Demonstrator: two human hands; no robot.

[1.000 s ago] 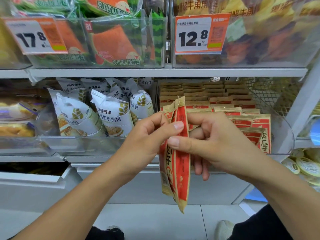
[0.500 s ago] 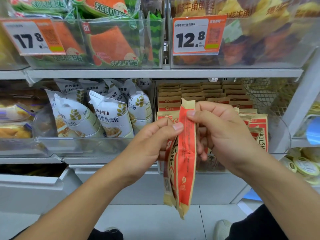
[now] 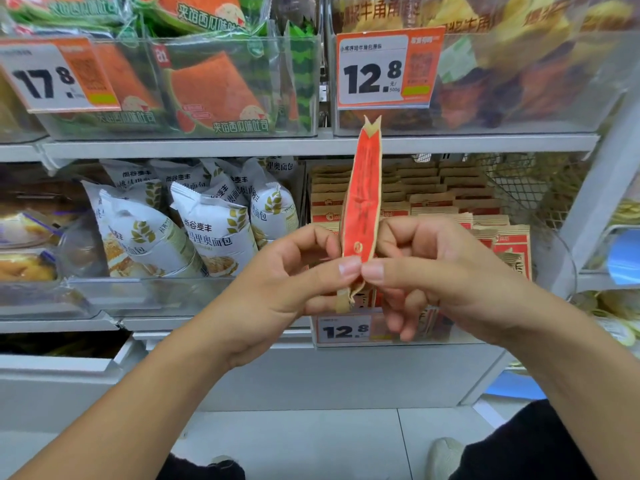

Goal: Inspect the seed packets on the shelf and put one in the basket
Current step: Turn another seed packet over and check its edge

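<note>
Before the shelf (image 3: 311, 145), a seed packet (image 3: 362, 202) is pinched edge-on by left hand (image 3: 294, 271) and right hand (image 3: 433, 271); the thin pinch could slip.

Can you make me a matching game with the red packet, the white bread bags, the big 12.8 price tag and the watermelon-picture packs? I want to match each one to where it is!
Things:
1. red packet
2. white bread bags
3. big 12.8 price tag
4. watermelon-picture packs

Places:
A. top shelf, left clear bin
B. pinched between the left hand and the right hand
C. middle shelf, left of the held packet
D. front of the top right bin

Pairs: 1-B, 2-C, 3-D, 4-A
</note>
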